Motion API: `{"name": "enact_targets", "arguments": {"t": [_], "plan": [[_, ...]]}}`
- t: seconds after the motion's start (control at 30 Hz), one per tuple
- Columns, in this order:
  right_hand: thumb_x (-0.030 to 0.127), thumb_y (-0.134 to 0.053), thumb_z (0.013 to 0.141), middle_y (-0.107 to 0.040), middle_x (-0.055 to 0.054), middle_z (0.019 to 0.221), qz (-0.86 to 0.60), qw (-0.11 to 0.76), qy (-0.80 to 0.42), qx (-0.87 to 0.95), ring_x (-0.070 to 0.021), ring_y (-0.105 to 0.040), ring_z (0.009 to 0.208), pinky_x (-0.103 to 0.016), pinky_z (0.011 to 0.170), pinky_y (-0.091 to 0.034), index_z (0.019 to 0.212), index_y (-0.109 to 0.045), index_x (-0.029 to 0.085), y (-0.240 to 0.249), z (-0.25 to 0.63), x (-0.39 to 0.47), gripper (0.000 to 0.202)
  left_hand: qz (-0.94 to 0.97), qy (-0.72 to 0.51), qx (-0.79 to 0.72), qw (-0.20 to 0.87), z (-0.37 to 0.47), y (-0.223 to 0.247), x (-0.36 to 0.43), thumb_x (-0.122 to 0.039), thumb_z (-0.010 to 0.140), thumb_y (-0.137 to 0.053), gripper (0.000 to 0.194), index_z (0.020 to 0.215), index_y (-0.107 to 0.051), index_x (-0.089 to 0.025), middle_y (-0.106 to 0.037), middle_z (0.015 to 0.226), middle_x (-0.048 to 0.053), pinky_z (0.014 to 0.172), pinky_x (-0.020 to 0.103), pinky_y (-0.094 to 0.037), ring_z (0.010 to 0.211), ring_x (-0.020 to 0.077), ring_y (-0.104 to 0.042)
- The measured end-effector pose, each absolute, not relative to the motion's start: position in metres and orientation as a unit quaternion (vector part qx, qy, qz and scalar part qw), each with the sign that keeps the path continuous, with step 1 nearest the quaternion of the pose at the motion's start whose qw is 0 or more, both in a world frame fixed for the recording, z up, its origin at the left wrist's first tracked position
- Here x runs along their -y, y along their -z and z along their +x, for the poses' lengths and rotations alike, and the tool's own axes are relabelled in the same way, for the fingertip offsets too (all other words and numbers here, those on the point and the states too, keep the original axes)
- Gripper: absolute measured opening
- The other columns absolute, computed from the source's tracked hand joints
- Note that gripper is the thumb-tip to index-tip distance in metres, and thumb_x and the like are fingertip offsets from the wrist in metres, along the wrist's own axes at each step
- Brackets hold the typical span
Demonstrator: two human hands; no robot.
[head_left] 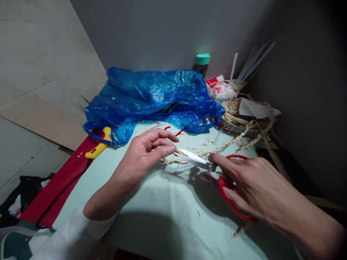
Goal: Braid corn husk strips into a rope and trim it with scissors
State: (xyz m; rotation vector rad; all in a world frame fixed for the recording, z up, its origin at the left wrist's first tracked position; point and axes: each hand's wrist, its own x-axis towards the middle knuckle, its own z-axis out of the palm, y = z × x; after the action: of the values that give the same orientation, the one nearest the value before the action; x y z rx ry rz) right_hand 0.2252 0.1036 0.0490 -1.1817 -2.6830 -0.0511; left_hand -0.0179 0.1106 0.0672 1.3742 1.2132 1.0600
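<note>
My left hand (148, 151) pinches the end of a pale braided cord (221, 147) between thumb and fingers, above the light green table surface (165, 195). Red-handled scissors (225, 198) are in my right hand (249, 184), with fingers through the handles. Their blades point left and reach my left fingertips, slightly parted around the cord's end. The braid runs behind the scissors to the right, towards a woven basket (230, 126) holding loose fibre strips.
A crumpled blue plastic bag (151, 95) lies at the back. A yellow-handled tool (97, 148) with a black cord rests at left. Behind stand a green-lidded jar (202, 63) and a cup of pale sticks (238, 85). Fibre scraps dot the surface.
</note>
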Motion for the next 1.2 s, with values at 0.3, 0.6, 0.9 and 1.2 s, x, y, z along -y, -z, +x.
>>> {"name": "enact_targets", "arguments": {"t": [0.3, 0.6, 0.9, 1.2], "plan": [[0.021, -0.039, 0.079, -0.048, 0.001, 0.049, -0.384, 0.102, 0.147, 0.906, -0.0149, -0.042, 0.037, -0.030, 0.049, -0.011, 0.086, -0.050, 0.019, -0.043, 0.225, -0.104, 0.013, 0.584, -0.429, -0.504, 0.470, -0.017, -0.067, -0.111, -0.030, 0.083, -0.067, 0.016, 0.095, -0.071, -0.021, -0.069, 0.078, 0.001, 0.067, 0.021, -0.043, 0.073, 0.0128, -0.061], [0.016, -0.041, 0.078, -0.049, 0.000, 0.047, -0.384, 0.087, 0.220, 0.892, -0.0184, -0.049, 0.035, -0.030, 0.047, -0.009, 0.083, -0.052, 0.018, -0.041, 0.222, -0.102, 0.013, 0.617, -0.426, -0.525, 0.403, -0.014, -0.072, -0.107, -0.026, 0.086, -0.061, 0.016, 0.096, -0.072, -0.019, -0.070, 0.076, 0.001, 0.068, 0.023, -0.045, 0.071, 0.0142, -0.061], [0.013, -0.037, 0.081, -0.044, 0.003, 0.048, -0.379, 0.097, 0.183, 0.902, -0.0155, -0.044, 0.034, -0.030, 0.047, -0.013, 0.082, -0.047, 0.018, -0.037, 0.220, -0.101, 0.012, 0.601, -0.451, -0.510, 0.419, -0.017, -0.070, -0.105, -0.027, 0.088, -0.060, 0.018, 0.098, -0.073, -0.021, -0.072, 0.090, 0.003, 0.066, 0.023, -0.044, 0.072, 0.0131, -0.061], [0.014, -0.034, 0.083, -0.046, 0.004, 0.050, -0.396, 0.122, 0.087, 0.906, -0.0152, -0.045, 0.040, -0.027, 0.047, -0.020, 0.093, -0.048, 0.017, -0.033, 0.217, -0.102, 0.017, 0.584, -0.485, -0.482, 0.437, -0.019, -0.071, -0.108, -0.024, 0.087, -0.062, 0.015, 0.096, -0.074, -0.021, -0.069, 0.094, 0.002, 0.067, 0.020, -0.042, 0.077, 0.0117, -0.059]]}}
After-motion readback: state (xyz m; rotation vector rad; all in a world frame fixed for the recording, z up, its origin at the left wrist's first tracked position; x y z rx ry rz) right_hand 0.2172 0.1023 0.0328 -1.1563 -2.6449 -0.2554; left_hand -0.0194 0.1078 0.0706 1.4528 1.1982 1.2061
